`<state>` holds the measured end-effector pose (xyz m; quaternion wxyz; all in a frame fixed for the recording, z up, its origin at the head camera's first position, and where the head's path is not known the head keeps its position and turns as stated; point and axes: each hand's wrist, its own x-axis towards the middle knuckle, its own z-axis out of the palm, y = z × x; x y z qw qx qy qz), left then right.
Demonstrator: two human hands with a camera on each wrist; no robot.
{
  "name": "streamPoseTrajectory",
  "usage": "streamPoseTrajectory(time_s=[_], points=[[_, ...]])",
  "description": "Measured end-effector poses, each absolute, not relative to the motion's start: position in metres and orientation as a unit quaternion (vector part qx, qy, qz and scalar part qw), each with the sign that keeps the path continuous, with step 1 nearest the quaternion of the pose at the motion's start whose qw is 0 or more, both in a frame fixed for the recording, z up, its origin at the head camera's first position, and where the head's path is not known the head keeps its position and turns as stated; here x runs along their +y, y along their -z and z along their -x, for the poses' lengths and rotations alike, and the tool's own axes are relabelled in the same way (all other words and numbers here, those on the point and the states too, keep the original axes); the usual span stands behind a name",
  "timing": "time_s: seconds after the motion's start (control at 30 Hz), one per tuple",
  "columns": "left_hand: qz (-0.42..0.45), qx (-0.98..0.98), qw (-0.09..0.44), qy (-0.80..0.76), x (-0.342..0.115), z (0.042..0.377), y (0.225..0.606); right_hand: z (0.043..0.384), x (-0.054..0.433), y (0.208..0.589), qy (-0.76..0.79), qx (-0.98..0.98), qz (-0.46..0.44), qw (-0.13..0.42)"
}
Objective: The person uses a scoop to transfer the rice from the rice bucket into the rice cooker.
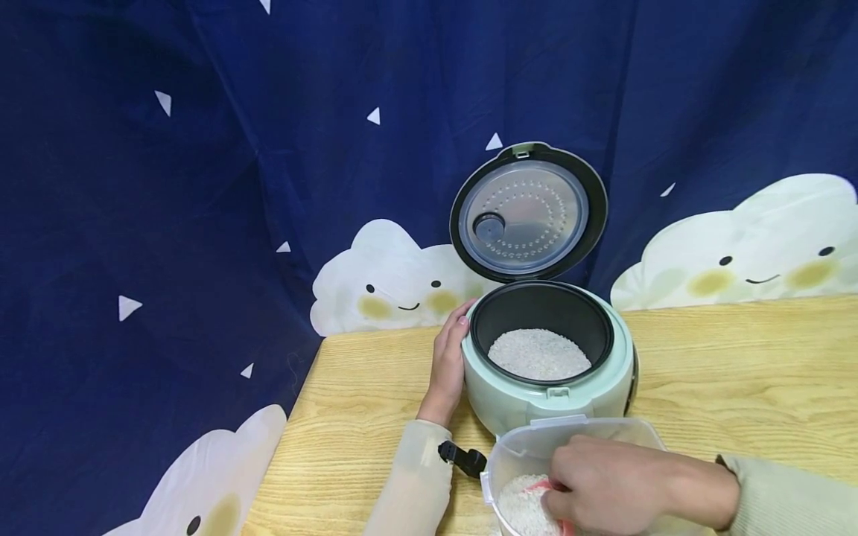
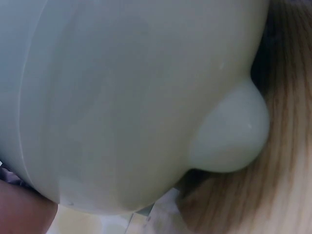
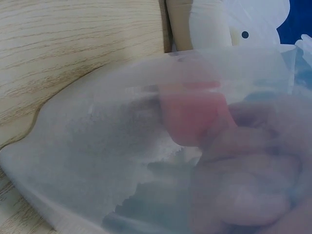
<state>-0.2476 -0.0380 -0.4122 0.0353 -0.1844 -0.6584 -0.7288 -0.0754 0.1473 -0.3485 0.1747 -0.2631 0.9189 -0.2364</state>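
A pale green rice cooker (image 1: 479,394) stands on the table with its lid (image 1: 529,216) raised. White rice (image 1: 539,356) lies in its black inner pot (image 1: 489,313). My left hand (image 1: 447,368) rests against the cooker's left side, fingers stretched along the wall; in the left wrist view the cooker body (image 2: 126,107) fills most of the picture. Just in front of the cooker is a clear plastic container (image 1: 519,447) with rice (image 1: 519,510) inside. Reaching into it, my right hand (image 1: 603,476) grips a red scoop (image 3: 195,117), seen through the cloudy wall in the right wrist view.
The wooden table (image 1: 355,402) extends to both sides of the cooker, its left edge slanting toward me. Behind it hangs a dark blue curtain (image 1: 375,171) with clouds and white triangles. A black strap device (image 1: 462,458) on my left wrist is close to the container's rim.
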Motion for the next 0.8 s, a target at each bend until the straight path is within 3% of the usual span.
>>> streamPoseTrajectory(time_s=[0.8], points=[[0.181,-0.658,0.034,0.73,-0.0381,0.247,0.4121,0.0752,0.1472,0.347,0.25,0.915,0.272,0.161]])
